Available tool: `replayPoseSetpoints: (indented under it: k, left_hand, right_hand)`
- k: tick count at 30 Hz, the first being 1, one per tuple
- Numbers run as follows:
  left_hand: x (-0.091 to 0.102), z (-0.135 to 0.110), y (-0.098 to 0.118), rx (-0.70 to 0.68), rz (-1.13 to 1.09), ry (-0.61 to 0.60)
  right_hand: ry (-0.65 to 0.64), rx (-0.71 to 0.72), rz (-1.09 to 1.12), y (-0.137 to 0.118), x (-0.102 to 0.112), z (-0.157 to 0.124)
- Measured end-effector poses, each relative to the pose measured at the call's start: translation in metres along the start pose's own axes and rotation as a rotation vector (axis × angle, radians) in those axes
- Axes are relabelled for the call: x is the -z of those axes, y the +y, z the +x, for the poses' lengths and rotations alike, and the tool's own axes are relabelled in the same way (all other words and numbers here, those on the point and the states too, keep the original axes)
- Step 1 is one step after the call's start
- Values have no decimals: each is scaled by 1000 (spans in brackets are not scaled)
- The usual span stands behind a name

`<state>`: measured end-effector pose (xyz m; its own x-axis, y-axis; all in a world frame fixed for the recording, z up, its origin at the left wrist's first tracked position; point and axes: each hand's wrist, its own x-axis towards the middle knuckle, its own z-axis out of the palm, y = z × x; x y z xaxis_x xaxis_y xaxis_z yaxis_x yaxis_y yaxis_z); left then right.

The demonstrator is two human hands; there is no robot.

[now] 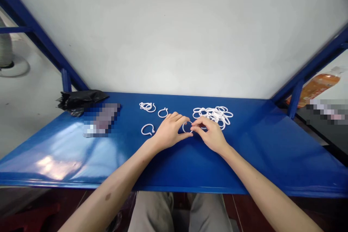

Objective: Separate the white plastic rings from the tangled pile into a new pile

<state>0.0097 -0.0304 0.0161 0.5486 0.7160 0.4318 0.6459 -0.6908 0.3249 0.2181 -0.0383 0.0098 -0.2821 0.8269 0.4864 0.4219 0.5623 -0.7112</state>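
Note:
Both my hands meet over the middle of a blue table (272, 152). My left hand (170, 130) and my right hand (210, 134) pinch the same white plastic ring (186, 127) between their fingertips, just above the table top. A heap of several white rings (214, 114) lies right behind my right hand. Left of my left hand lie single white rings (147, 129) (162, 112), and a small cluster of rings (147, 106) sits further back.
A crumpled black plastic bag (80, 100) lies at the table's back left, with a blurred-out object (101, 119) beside it. Blue frame struts (312, 69) rise at both sides. A white wall stands behind. An orange bottle (318, 85) lies beyond the right strut.

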Motion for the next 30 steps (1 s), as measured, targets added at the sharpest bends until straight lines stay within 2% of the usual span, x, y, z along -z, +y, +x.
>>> replayPoseSetpoints:
  k: [6, 11, 14, 17, 19, 22, 24, 27, 30]
  left_hand:
    - [-1, 0, -2, -41, -31, -2]
    - [-2, 0, -2, 23, -2, -5]
    - [-4, 0, -3, 24, 17, 23]
    - [-5, 1, -9, 26, 57, 42]
    - [-4, 1, -16, 94, 149, 60]
    - [-2, -1, -31, 248, 341, 54]
    - [-1, -2, -39, 332, 436, 19]
    - [0, -4, -44, 403, 494, -45]
    - [1, -3, -41, 421, 498, -88]
  right_hand:
    - [-28, -15, 2, 2, 2, 2]
    - [-46, -32, 10, 5, 2, 2]
    - [-54, 6, -35, 5, 3, 2]
    - [10, 94, -124, 9, 7, 1]
    - [109, 113, -213, 15, 13, 4]
    - [288, 42, -382, 30, 24, 15]
    - [344, -15, -529, 39, 32, 27]
    - [334, -109, -735, 49, 38, 44]
    - [266, -219, -853, 55, 38, 52]
